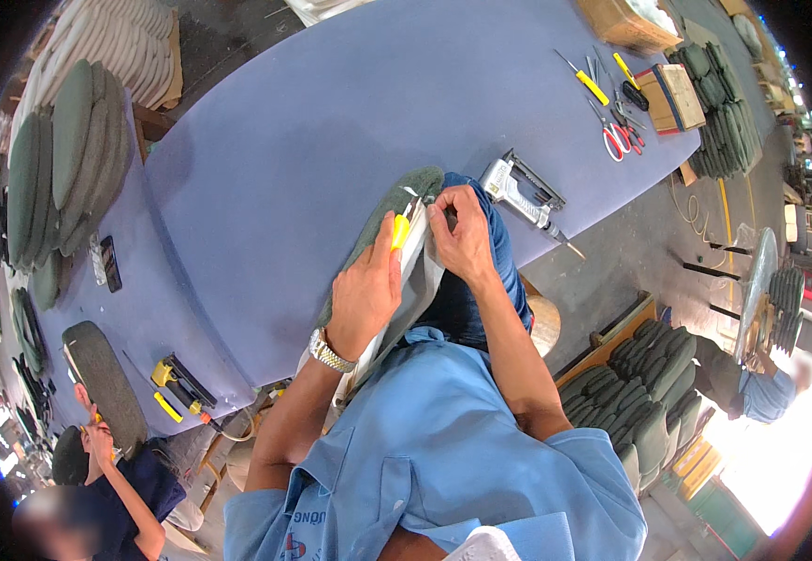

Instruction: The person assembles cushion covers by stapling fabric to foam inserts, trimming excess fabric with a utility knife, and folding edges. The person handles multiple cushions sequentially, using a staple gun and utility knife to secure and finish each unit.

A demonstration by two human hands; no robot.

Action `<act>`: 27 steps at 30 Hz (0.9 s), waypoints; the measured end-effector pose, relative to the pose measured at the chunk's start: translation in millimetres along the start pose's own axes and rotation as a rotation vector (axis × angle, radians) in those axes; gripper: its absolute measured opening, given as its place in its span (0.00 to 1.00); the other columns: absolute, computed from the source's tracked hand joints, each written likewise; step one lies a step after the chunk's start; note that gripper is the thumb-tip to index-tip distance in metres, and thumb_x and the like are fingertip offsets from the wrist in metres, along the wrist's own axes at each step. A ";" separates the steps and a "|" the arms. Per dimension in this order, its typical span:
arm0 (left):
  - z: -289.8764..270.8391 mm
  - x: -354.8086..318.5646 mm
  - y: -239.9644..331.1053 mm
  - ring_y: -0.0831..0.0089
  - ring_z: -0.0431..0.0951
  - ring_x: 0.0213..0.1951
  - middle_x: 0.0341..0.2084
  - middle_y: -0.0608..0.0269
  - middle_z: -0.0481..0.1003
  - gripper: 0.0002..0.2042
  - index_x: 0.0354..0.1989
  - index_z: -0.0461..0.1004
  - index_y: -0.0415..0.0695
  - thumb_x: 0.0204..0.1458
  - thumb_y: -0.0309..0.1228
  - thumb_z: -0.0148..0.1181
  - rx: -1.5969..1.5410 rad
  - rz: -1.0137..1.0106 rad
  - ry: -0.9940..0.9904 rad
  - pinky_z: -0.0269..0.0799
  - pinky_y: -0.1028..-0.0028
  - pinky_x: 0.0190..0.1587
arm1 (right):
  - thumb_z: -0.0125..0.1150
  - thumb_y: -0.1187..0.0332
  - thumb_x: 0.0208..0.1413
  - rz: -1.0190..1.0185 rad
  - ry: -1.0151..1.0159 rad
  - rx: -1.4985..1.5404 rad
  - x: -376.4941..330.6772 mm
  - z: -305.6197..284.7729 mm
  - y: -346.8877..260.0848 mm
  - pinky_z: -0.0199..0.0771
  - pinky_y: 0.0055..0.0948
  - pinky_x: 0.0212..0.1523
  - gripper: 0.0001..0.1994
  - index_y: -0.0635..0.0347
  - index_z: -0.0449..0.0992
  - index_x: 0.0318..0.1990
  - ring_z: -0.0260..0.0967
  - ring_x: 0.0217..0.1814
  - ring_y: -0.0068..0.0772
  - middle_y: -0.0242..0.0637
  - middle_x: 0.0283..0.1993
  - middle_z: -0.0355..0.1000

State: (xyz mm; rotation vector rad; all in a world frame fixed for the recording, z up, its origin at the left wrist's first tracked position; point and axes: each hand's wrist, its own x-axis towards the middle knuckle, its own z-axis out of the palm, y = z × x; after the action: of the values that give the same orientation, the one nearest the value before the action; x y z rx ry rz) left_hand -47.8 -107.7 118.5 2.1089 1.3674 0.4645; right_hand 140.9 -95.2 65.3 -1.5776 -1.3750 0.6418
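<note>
While the green padded cushion (382,220) stands on edge against the person's lap at the desk (331,122) edge, the left hand (366,294) is closed in a grip around a yellow-handled tool (400,231), tip at the cushion's rim, likely to work the fabric edge. The right hand (465,240), at 3 o'clock of the tool, pinches the pale cover fabric (422,266) taut, steadying it. A pneumatic stapler (518,194) lies at 2 o'clock nearby, within reach.
</note>
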 end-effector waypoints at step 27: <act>-5.4 11.5 -6.2 0.46 0.82 0.32 0.34 0.42 0.81 0.25 0.72 0.60 0.44 0.67 0.33 0.49 -0.064 -0.031 -0.049 0.78 0.53 0.35 | 0.64 0.76 0.57 -0.019 -0.004 -0.102 8.3 -9.4 -7.8 0.80 0.35 0.42 0.06 0.61 0.79 0.42 0.79 0.39 0.42 0.46 0.57 0.74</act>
State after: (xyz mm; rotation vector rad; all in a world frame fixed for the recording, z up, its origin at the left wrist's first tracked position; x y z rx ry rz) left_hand -50.6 -93.8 118.5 2.0313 1.3386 0.4351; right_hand 147.1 -90.5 77.8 -1.6425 -1.4433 0.5717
